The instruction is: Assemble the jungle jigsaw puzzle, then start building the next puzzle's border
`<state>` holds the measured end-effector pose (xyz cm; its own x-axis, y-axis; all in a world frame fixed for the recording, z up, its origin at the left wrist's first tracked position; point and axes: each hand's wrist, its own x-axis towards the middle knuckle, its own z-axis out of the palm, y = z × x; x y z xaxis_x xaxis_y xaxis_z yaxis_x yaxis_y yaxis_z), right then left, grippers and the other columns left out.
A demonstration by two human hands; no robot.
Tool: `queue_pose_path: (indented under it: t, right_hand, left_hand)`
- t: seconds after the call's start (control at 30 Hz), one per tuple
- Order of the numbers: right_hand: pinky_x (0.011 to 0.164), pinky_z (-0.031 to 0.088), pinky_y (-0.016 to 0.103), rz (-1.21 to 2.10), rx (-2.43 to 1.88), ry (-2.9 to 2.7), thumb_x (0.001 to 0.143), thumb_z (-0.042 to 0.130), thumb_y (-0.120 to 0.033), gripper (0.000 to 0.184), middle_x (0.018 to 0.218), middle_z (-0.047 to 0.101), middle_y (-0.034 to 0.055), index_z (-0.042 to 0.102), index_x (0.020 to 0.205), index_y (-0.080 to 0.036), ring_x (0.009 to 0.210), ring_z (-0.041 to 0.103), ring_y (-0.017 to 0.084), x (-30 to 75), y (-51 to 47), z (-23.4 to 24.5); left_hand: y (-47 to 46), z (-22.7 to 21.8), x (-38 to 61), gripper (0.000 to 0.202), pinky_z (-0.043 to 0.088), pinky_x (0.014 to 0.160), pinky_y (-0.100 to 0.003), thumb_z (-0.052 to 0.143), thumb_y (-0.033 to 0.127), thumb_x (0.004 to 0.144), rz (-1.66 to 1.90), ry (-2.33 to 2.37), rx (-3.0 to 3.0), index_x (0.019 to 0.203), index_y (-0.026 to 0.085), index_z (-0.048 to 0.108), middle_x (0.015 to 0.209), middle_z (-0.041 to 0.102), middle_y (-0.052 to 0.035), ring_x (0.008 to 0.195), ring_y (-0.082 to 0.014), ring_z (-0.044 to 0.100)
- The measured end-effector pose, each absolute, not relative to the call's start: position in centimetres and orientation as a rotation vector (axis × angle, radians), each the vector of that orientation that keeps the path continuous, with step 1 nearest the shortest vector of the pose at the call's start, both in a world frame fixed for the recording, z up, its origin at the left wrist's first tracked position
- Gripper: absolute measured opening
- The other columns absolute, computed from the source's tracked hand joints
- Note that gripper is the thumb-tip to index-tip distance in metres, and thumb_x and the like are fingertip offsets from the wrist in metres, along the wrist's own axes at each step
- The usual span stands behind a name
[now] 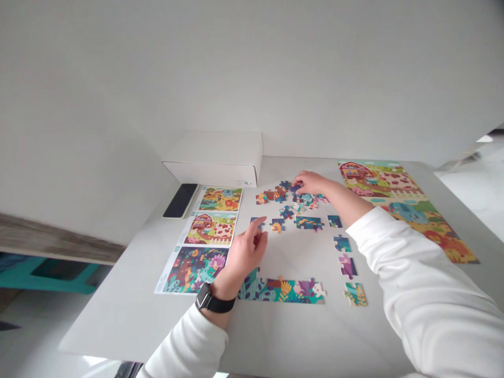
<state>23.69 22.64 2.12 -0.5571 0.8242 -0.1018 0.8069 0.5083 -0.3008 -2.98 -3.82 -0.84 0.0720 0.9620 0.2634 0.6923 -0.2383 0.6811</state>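
My right hand (312, 183) reaches into the pile of loose jigsaw pieces (305, 198), its fingers pinched on a dark blue puzzle piece (295, 188). My left hand (248, 247), with a black watch on its wrist, hovers low over the left side of the puzzle. Its index finger stretches toward a blue puzzle piece (256, 221) and partly covers it; the other fingers are loosely curled around nothing visible. Joined bottom-edge pieces (285, 291) form a leafy strip below. A blue joined section (309, 223) lies along the top, and separate edge pieces (342, 243) run down the right.
A printed picture sheet (183, 252) lies at the left, beside a phone (181, 200). Behind them stands a white box (212, 157) against the wall. Two assembled puzzles, a farm scene (380, 179) and a lion scene (429, 226), cover the right side of the table (271, 336).
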Motion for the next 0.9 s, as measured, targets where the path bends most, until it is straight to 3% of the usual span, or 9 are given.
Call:
queue_pose_path:
  t: [0.13,0.43,0.7,0.9]
  right_hand:
    - [0.087,0.057,0.033,0.695,-1.440,-2.359,0.088,0.077,-0.025,0.014,0.100,0.082,0.0067,0.083,0.099,-0.020,0.089,0.074,0.022,25.7,21.0,3.5]
    - [0.074,0.064,0.033,1.183,-1.329,-1.667,0.075,0.096,-0.047,0.038,0.086,0.078,0.0039,0.081,0.097,-0.021,0.071,0.071,0.016,30.7,10.4,5.7]
    - [0.072,0.063,0.034,1.077,-1.171,-1.587,0.072,0.095,-0.056,0.043,0.090,0.081,0.0058,0.084,0.097,-0.023,0.076,0.071,0.019,30.6,1.4,4.6]
    - [0.071,0.061,0.035,1.040,-1.180,-1.629,0.076,0.091,-0.053,0.037,0.081,0.079,0.0037,0.083,0.097,-0.024,0.074,0.072,0.021,29.4,-0.2,2.3]
  left_hand:
    - [-3.8,-0.7,-2.9,0.044,0.046,0.068,-0.025,0.053,0.030,0.106,1.026,1.607,1.945,0.148,0.020,0.059,0.071,0.063,0.0047,0.063,-0.0134,0.061]
    - [-3.2,-0.4,-2.6,0.037,0.045,0.061,-0.021,0.059,0.038,0.102,1.242,1.441,1.612,0.132,0.019,0.068,0.074,0.063,0.0037,0.063,-0.0116,0.060]
    - [-3.9,1.3,2.7,0.043,0.029,0.036,-0.019,0.076,0.060,0.090,1.222,1.082,1.228,0.102,0.020,0.065,0.081,0.063,0.0034,0.043,-0.0038,0.043]
    - [-4.5,0.9,6.3,0.038,0.034,0.036,-0.019,0.086,0.049,0.083,0.905,1.069,1.332,0.093,0.019,0.066,0.083,0.070,0.0005,0.046,-0.0052,0.052]
